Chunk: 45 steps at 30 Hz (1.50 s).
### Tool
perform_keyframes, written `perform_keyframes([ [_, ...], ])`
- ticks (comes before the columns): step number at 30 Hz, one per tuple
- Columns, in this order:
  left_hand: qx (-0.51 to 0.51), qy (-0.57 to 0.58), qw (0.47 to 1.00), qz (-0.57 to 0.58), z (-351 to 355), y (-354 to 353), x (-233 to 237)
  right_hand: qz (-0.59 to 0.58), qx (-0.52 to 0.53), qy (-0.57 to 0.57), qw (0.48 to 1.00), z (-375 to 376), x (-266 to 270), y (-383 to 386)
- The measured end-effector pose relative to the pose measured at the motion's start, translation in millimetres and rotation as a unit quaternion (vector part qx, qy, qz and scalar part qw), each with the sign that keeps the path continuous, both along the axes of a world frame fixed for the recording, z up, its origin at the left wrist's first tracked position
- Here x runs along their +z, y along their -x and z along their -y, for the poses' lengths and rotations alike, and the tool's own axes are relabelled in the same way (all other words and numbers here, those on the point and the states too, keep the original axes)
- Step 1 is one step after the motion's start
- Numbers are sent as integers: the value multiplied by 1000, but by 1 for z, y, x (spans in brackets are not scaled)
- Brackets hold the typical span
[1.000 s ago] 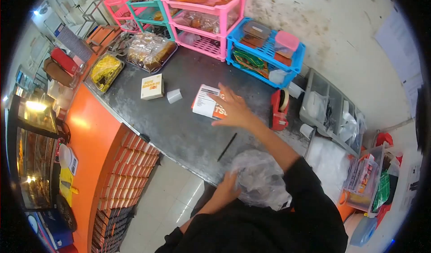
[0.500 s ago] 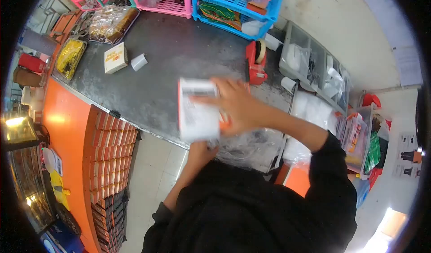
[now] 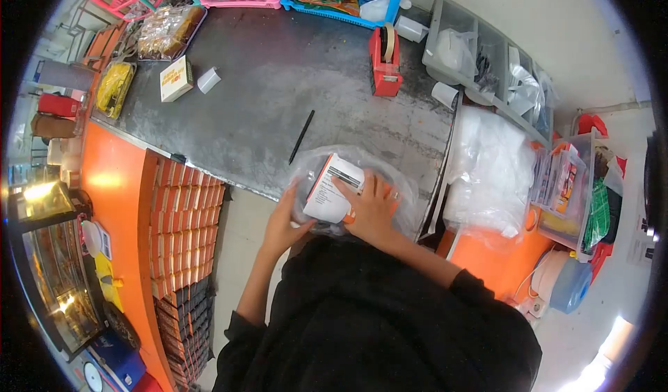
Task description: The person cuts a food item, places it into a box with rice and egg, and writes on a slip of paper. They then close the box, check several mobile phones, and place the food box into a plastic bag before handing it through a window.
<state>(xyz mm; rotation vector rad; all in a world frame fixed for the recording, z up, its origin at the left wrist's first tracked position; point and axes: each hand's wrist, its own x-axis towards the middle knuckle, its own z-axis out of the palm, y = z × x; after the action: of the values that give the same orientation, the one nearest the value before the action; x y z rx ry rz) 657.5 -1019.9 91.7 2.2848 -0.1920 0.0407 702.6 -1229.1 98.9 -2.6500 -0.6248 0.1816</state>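
An orange box with a white printed label (image 3: 325,201) lies tilted on clear crumpled plastic (image 3: 400,183) at the counter's front edge. My right hand (image 3: 371,210) rests on top of the box with its fingers spread. My left hand (image 3: 282,221) is at the left side of the plastic, thumb and fingers apart, touching its edge. A black pen (image 3: 301,137) lies on the dark counter just behind the plastic.
A red tape dispenser (image 3: 385,61), a small white box (image 3: 177,80) and white cups (image 3: 209,80) stand on the counter (image 3: 236,107). Coloured racks (image 3: 341,16) line the back. A grey divided tray (image 3: 480,51) and a stack of plastic bags (image 3: 487,173) are at the right.
The box has come down onto the plastic. My right hand has moved down with it, and my left hand has moved up to the plastic's left side. The pen now shows.
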Motion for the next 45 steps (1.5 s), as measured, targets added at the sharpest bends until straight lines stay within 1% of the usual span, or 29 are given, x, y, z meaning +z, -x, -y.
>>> perform_keyframes([
  [2,64,-13,992,-112,-7,14,41,-13,-19,8,1000,0,-5,6],
  [5,133,-79,987,39,-22,25,100,-63,-11,118,991,-3,19,-5],
  [7,108,-138,978,111,-20,22,148,-54,8,73,996,5,6,-10],
  [10,209,-165,940,212,-5,11,181,-43,30,32,998,6,-8,-7],
  [12,90,10,994,-58,-7,9,174,-45,35,35,998,8,-4,-7],
  [13,-45,33,987,-150,-19,2,171,-46,55,25,997,12,2,-9],
  [14,-48,32,987,-149,-20,-4,172,-45,74,17,996,15,6,-12],
  [15,-65,251,955,-147,-19,-9,177,-46,72,18,996,17,-8,-12],
  [16,-77,458,874,-141,-18,-13,183,-39,84,-33,995,19,-33,-7],
  [18,-121,594,781,-149,-4,-24,202,-29,92,-82,992,17,-31,-6],
  [20,-74,373,916,-129,8,-31,221,-78,79,-53,992,16,1,-13],
  [21,-178,209,957,-98,-33,-37,197,-77,74,-52,993,19,7,-16],
  [22,-182,210,956,-98,-50,-37,168,-113,89,-77,987,23,11,-18],
  [24,-99,-50,966,235,-67,-41,112,-146,96,-106,979,27,11,-20],
  [25,-110,-49,964,236,-64,-46,90,-136,129,-135,973,28,7,-18],
  [27,-150,-123,978,72,-39,-50,50,-129,159,-159,966,33,-5,-14],
  [28,-144,-7,989,34,-15,-56,40,-104,216,-143,960,36,-13,-14],
  [30,-219,57,974,12,12,-68,8,-84,270,-122,951,41,-10,-13],
  [32,-302,6,953,34,32,-67,-12,-204,253,-73,943,44,-7,-15],
  [33,-184,35,982,18,52,-57,-12,-242,245,-57,937,45,-18,-13],
  [34,-62,65,996,1,68,-48,-14,-107,252,-92,957,47,-71,0],
  [35,-64,66,996,1,76,-42,-23,31,255,-126,958,51,-100,7],
  [37,141,112,983,-25,86,-36,-42,-23,241,-96,965,73,0,-8],
  [38,135,114,984,-26,87,-39,-43,-121,220,106,962,84,41,-14],
  [39,155,123,980,-5,87,-41,-44,-218,188,300,909,93,80,-19],
  [41,169,133,977,15,89,-41,-44,-137,244,261,924,106,167,-34],
  [43,128,48,989,53,88,-41,-41,87,344,-21,935,105,221,-48],
  [44,124,52,990,53,90,-41,-42,86,340,-17,936,132,222,-44],
  [45,142,51,988,32,90,-38,-43,29,181,-43,982,179,223,-34],
])
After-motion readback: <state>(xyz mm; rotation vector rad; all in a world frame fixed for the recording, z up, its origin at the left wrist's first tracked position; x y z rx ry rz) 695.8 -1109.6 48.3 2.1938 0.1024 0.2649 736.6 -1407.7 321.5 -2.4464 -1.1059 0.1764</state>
